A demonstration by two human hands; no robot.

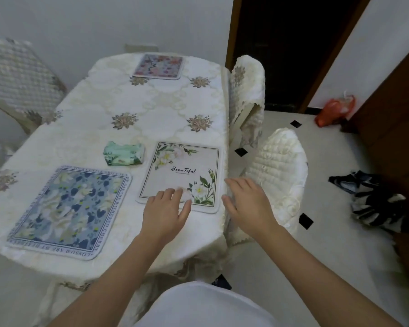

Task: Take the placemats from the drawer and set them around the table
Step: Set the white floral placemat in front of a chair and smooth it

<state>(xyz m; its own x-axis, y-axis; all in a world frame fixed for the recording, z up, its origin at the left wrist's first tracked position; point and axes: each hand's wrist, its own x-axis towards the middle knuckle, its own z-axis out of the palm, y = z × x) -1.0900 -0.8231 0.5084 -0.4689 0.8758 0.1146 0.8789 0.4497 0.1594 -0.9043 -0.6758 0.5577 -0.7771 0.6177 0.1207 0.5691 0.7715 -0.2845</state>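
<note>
Three placemats lie on the table (99,109), which is covered by a cream cloth. A white placemat (182,171) with flowers and the word "Beautiful" sits near the right edge. My left hand (167,208) hovers over its near edge with fingers spread, the fingertips on or just above it. Beside the mat's near right corner, my right hand (246,201) is spread open at the table's edge and holds nothing. A blue floral placemat (69,208) lies at the near left. A pink floral placemat (158,66) lies at the far end.
A green tissue pack (124,153) sits mid-table. Quilted covered chairs stand at the right (276,166), far right (246,90) and left (17,76). On the tiled floor lie a dark cloth heap (373,201) and a red bag (333,109). A dark doorway (291,48) is behind.
</note>
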